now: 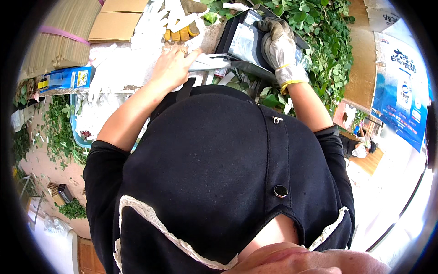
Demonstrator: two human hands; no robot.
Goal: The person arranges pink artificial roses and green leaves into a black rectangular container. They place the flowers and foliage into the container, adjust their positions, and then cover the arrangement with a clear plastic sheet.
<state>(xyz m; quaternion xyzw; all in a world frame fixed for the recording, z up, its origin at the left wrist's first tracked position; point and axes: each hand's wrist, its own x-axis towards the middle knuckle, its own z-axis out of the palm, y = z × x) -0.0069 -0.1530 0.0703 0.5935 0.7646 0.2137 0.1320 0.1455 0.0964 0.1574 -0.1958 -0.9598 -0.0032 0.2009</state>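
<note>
Metal tool: the grey and black machine point(244, 43) stands at the upper centre of the frame, among green leaves point(319, 32).
Good way: I think the tool must be kept steady, with the bare fingers away from its edge.
Left hand point(173, 66): bare, fingers flat and nearly closed, pressing a pale strip point(212, 61) at the tool's left side.
Right hand point(280, 48): in a grey work glove, curled over the tool's top, holding it.

Flower-trimming workshop, heaps of cut green leaves point(319, 27) at one o'clock, flattened cardboard cartons point(114, 20) at eleven, leaf litter point(57, 128) at nine
</note>
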